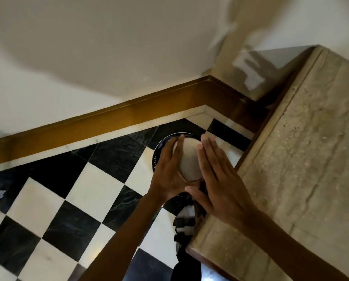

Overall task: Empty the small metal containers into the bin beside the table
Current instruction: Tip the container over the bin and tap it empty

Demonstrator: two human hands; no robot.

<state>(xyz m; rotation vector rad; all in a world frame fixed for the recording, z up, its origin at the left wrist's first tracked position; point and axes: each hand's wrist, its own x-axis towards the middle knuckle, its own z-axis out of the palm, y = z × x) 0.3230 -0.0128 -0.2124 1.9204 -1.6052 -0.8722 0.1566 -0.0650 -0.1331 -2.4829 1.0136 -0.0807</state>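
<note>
The floor (54,201) was a chequerboard of glossy black and white stone tiles, edged by a pale marble strip and a golden-brown wooden skirting board (100,120) at the foot of a plain white wall (88,47). Along the right ran a beige, speckled stone table top (311,159) with a dark wood edge, its corner reaching toward the wall. Beside that table, on the floor, stood a round black bin (159,149) with a perforated side, mostly hidden behind the hands.

The left hand (169,171) was curled around a small, rounded, pale metal container (189,159), fingers and thumb wrapping its left side and lower end, holding it directly over the bin's mouth. The right hand (220,175) was spread open and flat, fingers straight and together, lying against the container's right side; whether it pressed on the metal or only lay beside it could not be told.

The container showed a smooth, dull, off-white dome toward the camera, slightly blurred, with no opening visible from this side. Below the hands, against the table's edge, hung a black-and-white strapped object (184,224), too unclear to identify.
</note>
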